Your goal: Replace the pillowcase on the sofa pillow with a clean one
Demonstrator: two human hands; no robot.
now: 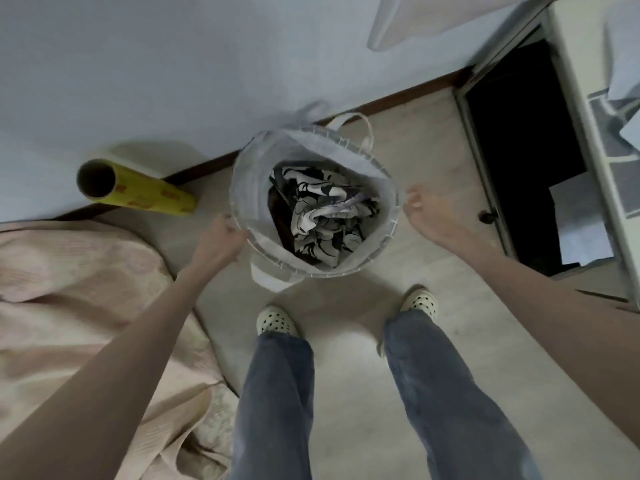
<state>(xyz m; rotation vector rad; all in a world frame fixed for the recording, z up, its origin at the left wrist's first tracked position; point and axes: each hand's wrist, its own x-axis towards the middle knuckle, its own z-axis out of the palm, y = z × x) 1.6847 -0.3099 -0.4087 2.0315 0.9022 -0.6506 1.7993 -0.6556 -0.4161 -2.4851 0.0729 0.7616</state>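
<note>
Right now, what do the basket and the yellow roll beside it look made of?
Basket: seemingly soft grey fabric lining on a thin white wire frame; the rim shows wire ticks and cloth handles. Yellow roll: probably a cardboard core under glossy printed wrap, its end hollow.

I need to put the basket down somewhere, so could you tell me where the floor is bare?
Bare floor lies between the feet and right of the laundry basket, toward the open cabinet. It is crowded left: the yellow roll and pink blanket.

Black-and-white patterned cloth (322, 216) in a grey hamper (249, 188); yellow roll (152, 195).
</note>
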